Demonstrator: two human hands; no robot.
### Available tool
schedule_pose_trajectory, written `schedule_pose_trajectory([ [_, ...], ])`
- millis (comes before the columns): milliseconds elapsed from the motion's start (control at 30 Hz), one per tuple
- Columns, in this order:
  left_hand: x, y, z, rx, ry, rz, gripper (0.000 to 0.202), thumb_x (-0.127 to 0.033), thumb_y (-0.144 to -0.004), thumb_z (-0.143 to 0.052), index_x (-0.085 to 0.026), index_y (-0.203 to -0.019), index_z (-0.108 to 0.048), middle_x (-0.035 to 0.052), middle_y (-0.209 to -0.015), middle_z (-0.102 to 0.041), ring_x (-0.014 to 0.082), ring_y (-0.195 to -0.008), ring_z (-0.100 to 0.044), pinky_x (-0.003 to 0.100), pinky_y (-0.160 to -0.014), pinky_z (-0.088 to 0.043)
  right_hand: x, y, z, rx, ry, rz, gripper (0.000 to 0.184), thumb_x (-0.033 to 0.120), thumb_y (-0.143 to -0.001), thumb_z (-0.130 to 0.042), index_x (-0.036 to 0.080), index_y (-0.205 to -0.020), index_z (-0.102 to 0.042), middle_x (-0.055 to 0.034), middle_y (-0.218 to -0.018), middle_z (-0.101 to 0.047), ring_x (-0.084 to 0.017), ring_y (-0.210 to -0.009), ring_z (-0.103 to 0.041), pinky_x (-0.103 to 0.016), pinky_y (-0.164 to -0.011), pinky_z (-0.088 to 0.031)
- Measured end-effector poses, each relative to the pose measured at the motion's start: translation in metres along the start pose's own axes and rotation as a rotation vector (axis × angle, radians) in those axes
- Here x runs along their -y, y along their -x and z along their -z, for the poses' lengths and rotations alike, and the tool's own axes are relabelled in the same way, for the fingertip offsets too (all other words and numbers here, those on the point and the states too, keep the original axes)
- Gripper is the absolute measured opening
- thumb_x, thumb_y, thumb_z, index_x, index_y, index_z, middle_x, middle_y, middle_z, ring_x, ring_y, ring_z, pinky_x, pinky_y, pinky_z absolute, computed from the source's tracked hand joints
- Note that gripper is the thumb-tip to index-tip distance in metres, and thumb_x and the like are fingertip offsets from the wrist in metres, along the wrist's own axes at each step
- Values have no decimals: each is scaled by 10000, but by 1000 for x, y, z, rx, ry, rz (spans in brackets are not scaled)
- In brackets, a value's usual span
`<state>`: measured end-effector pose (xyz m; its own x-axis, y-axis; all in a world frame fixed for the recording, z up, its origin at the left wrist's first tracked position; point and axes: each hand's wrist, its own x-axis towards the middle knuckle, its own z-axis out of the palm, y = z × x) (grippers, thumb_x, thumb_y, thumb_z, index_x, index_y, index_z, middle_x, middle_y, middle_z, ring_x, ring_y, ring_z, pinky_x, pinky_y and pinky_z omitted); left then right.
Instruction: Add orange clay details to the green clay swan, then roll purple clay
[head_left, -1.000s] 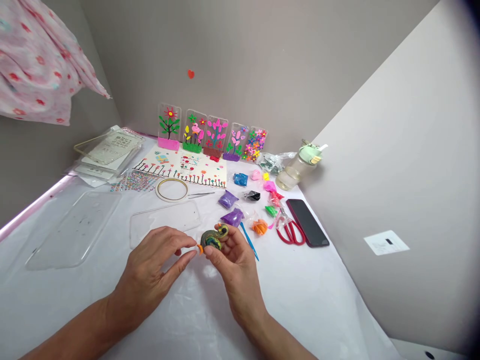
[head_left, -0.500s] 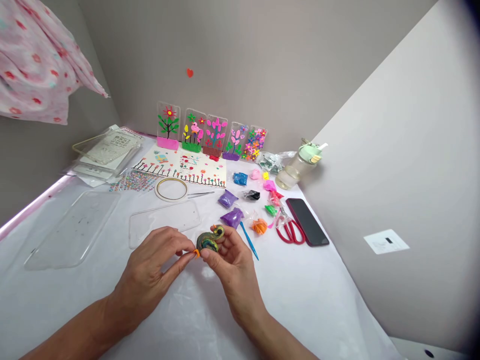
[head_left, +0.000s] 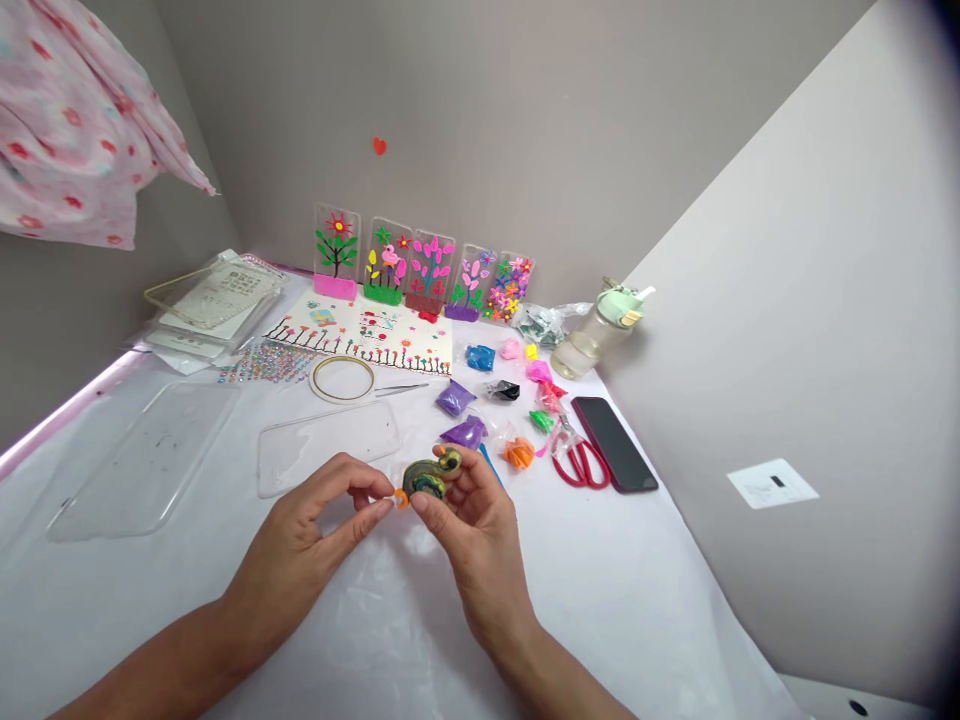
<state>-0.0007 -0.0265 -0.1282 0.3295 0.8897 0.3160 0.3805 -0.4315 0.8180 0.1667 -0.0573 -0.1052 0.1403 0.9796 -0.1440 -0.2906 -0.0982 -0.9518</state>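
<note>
My right hand [head_left: 480, 530] is closed around a small marbled green, yellow and blue clay bird figure [head_left: 426, 478], which has a dark eye and an orange tip at its head. An orange clay piece [head_left: 402, 498] curves out from the figure's lower left end. The thumb and index finger of my left hand [head_left: 319, 520] pinch at the outer edge of this piece. Part of the figure's right side is hidden by my right fingers. Behind my right hand, a blue modelling tool [head_left: 486, 458] is partly covered.
Bagged clay, including purple [head_left: 466, 432] and orange [head_left: 518, 453], lies beyond my hands. Red scissors [head_left: 581, 465] and a phone [head_left: 615, 443] are to the right, a bottle [head_left: 600, 330] behind. Clear cases [head_left: 330, 445], tape [head_left: 342, 379], tweezers [head_left: 402, 387] and decorated panels [head_left: 337, 250] also stand or lie around.
Both hands have shifted slightly right with the clay bird figure. My right hand now covers more of the blue tool. The orange piece shows more as a curved loop between the left fingertips and the figure.
</note>
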Motion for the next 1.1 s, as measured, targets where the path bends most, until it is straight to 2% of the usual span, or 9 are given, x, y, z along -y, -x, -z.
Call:
schedule_pose_trajectory([
  [100,0,1,-1,-28,22,-15,103,-355,-929,-613,-258,-953,-637,-47,-852,-634,104,-779,-639,183,-716,-515,-2,0,1,22,1,23,384,246,-735,-796,207,-1058,-593,-22,-926,-667,-163,-866,-614,-287,-792,-483],
  [300,5,2,0,-37,-29,-151,52,-286,-953,-590,-261,-966,-634,-29,-879,-634,112,-810,-624,209,-734,-503,-4,1,0,50,10,35,353,250,-744,-794,207,-1037,-603,-20,-929,-663,-162,-870,-611,-286,-798,-485],
  [400,7,2,0,-50,-64,-250,54,-242,-966,-566,-257,-978,-616,-31,-886,-650,122,-857,-612,255,-871,-487,-4,1,0,61,12,27,354,252,-745,-795,209,-1039,-603,-19,-929,-669,-163,-868,-615,-291,-803,-487],
  [500,10,2,0,-67,-137,-336,82,-172,-962,-559,-241,-985,-598,-38,-873,-655,123,-873,-600,320,-1054,-402,-4,1,-1,60,15,18,355,244,-742,-796,209,-1037,-603,-19,-931,-672,-163,-869,-617,-292,-807,-487],
  [600,12,3,-1,-88,-185,-386,79,-150,-948,-577,-222,-977,-591,-35,-862,-643,122,-850,-591,352,-1090,-379,-4,2,-1,54,8,13,354,244,-741,-798,214,-1036,-607,-17,-933,-673,-163,-871,-619,-290,-808,-487],
  [767,11,2,-1,-75,-146,-331,90,-193,-944,-599,-225,-1028,-591,-35,-876,-625,124,-853,-589,326,-1057,-396,-3,0,0,67,-109,-32,382,243,-718,-827,217,-1038,-619,-5,-915,-675,-140,-851,-612,-249,-791,-482],
  [867,9,2,0,-75,-116,-279,51,-229,-957,-583,-231,-1006,-598,-32,-853,-626,133,-893,-595,281,-975,-426,-2,-6,3,144,-328,-179,363,254,-708,-843,187,-1004,-644,-1,-855,-658,-105,-745,-590,-213,-718,-492],
  [967,7,4,0,-83,-76,-249,72,-223,-978,-536,-238,-977,-606,-18,-889,-638,132,-952,-593,242,-921,-437,-2,-11,7,203,-518,-341,351,255,-700,-856,156,-982,-673,-13,-864,-648,-78,-703,-578,-187,-707,-511],
  [1100,2,7,-1,-50,3,-132,96,-200,-957,-547,-259,-923,-614,-28,-921,-628,116,-979,-590,185,-849,-444,-3,-12,10,242,-578,-379,388,252,-725,-846,126,-1054,-683,-23,-861,-636,-59,-679,-565,-163,-699,-511],
])
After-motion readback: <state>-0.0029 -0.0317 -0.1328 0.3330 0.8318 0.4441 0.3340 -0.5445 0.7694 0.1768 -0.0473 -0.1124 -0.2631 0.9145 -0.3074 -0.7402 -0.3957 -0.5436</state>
